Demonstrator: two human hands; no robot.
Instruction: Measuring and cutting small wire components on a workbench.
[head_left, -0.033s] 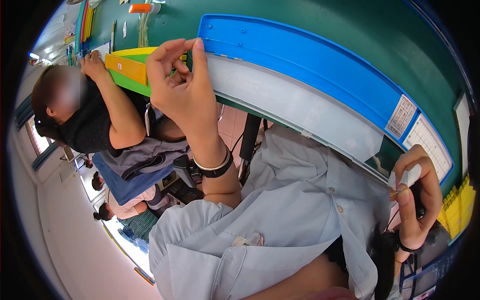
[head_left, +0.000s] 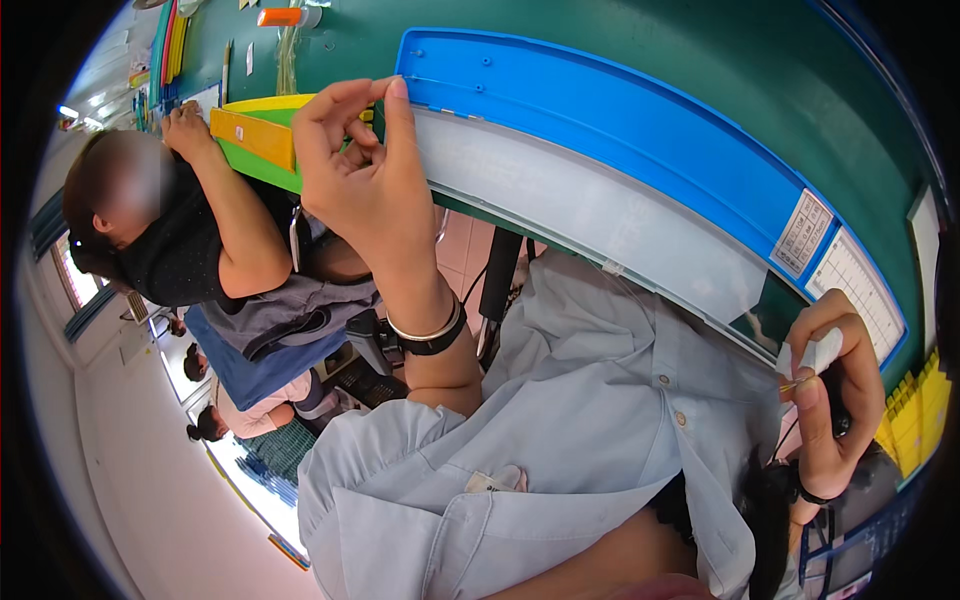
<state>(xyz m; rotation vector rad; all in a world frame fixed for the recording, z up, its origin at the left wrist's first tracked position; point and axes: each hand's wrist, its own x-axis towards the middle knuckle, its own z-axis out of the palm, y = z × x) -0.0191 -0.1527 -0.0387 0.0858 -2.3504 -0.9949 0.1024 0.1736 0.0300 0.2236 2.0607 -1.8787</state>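
At the left end of a long blue case (head_left: 600, 110), my left hand (head_left: 365, 170) is closed in a pinch, thumb and forefinger meeting at the case's corner. A faint thin line seems to run from those fingertips over the blue half; what they hold is too fine to make out. The case lies open, with a translucent whitish lid (head_left: 590, 195) along its near side. By its right end, my right hand (head_left: 835, 400) pinches a small folded white piece (head_left: 822, 350), like paper or cloth, and a tiny gold-coloured bit shows at the thumb tip.
The case lies on a green tabletop (head_left: 650, 40). Left of it stand a yellow and green tray (head_left: 255, 140) and an orange-capped bottle (head_left: 282, 17). A co-worker in black (head_left: 190, 250) sits at the left. Yellow ridged pieces (head_left: 915, 415) lie at the right.
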